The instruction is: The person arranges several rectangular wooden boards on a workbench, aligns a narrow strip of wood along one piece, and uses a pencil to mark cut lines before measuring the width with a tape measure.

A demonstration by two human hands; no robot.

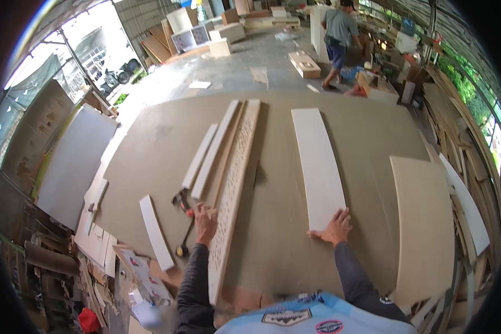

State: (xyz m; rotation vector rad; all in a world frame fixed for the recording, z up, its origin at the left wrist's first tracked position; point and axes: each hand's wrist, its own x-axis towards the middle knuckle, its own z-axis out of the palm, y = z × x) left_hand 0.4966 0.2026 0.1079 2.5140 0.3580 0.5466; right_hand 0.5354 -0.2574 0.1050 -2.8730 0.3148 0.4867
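A long white board (320, 167) lies lengthwise on the large brown worktop (278, 211). Across its near end spreads my right hand (335, 227), thumb at the left corner and fingers by the right edge, gripping it. My left hand (206, 224) has its fingers bent beside a long pale plank dotted with dark marks (236, 178). A thin brown wooden strip (229, 156) ends near those fingertips; whether they hold it is hidden. Just left of this hand are a dark tool with a red part (182, 201) and a black-and-yellow tape measure (181, 250).
Two narrow white strips (216, 150) lie left of the dotted plank, and a short white piece (156, 232) nearer. A wide cream panel (423, 228) rests at the right edge, beside stacked lumber (473, 161). Beyond the worktop a person (339, 39) stands among cabinets and boxes.
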